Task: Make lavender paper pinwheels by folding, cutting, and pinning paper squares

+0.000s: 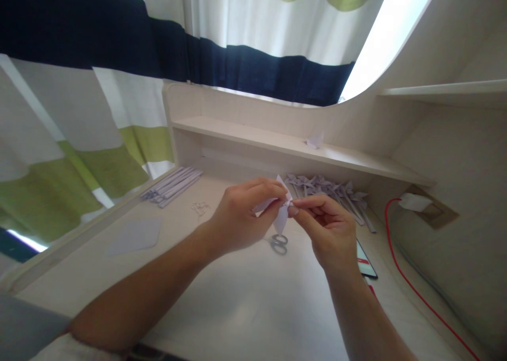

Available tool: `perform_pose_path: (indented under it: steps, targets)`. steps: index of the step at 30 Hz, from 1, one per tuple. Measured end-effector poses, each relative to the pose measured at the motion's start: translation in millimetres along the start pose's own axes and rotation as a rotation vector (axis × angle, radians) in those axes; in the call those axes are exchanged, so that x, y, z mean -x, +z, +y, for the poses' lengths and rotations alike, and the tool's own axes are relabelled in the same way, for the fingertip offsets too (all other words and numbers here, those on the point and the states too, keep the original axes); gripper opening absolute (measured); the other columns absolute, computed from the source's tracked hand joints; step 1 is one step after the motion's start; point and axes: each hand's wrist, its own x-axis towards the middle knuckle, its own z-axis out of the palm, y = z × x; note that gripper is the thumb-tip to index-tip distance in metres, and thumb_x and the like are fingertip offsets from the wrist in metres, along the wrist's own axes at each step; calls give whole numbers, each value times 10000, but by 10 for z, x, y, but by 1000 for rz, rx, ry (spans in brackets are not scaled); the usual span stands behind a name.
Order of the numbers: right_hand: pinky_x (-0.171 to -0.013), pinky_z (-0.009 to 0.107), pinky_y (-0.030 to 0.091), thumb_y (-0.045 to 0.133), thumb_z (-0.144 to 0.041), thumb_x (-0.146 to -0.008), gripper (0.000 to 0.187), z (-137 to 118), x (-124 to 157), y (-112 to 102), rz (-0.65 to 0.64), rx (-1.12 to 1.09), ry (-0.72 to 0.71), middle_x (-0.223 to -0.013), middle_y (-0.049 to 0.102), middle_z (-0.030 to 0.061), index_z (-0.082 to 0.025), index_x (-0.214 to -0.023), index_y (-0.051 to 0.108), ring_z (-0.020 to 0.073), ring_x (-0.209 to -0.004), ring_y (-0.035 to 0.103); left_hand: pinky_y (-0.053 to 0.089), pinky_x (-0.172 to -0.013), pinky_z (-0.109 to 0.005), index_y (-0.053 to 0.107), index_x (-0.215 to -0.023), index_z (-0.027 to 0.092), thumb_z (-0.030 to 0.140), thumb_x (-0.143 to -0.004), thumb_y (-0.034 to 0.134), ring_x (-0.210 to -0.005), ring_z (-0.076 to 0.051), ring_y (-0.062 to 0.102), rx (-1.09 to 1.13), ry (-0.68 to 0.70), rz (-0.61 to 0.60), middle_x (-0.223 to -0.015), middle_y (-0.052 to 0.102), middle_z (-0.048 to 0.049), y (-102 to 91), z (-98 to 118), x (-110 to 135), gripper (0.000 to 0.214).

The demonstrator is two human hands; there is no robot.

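Observation:
A white paper pinwheel (pixel 281 219) with pointed blades is held up above the desk. My left hand (pixel 247 213) is closed around its blades from the left. At the pinwheel's middle, the thumb and forefinger of my right hand (pixel 327 224) pinch together; whatever small piece lies between these fingertips is too small to name. Below the pinwheel lies a pair of grey scissors (pixel 279 244) on the desk. Small white paper bits (pixel 200 208) are scattered left of my left hand.
Finished-looking pinwheels on paper sticks (pixel 322 184) lie at the back right. Rolled paper sticks (pixel 174 186) are bundled at the back left, near paper sheets (pixel 137 235). A phone (pixel 366 260) sits beside my right wrist. A folded paper piece (pixel 315 140) stands on the shelf; a red cable (pixel 415 287) runs along the right.

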Motion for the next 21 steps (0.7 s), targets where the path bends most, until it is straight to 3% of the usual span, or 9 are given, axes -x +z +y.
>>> perform_pose_path:
  steps: [9,14,21]
  targets:
    - [-591,211,566,862,-185,-800,97,2,7,1,16,35,-30,-780,795,7,-247,-850,806,131,-662,707,607,-887,-302,736,-927,169,54,-856,684,-927,-182,754,-41,134,29,-997,790,-102,10,-54,-25,145]
    - [-711,261,609,835,-191,-833,98,17,38,-17,28,159,-85,-836,800,6,-262,-896,813,162,-754,750,609,-873,-328,746,-925,173,65,-841,695,-918,-194,743,-112,137,1,-996,786,-97,-9,-72,-30,146]
    - [-808,332,597,733,-212,-926,110,20,33,-74,-52,353,-154,-932,809,20,-268,-989,804,193,-847,761,589,-859,-342,749,-902,159,63,-845,684,-934,-208,709,-167,144,-44,-971,773,-99,-27,-70,-51,129]
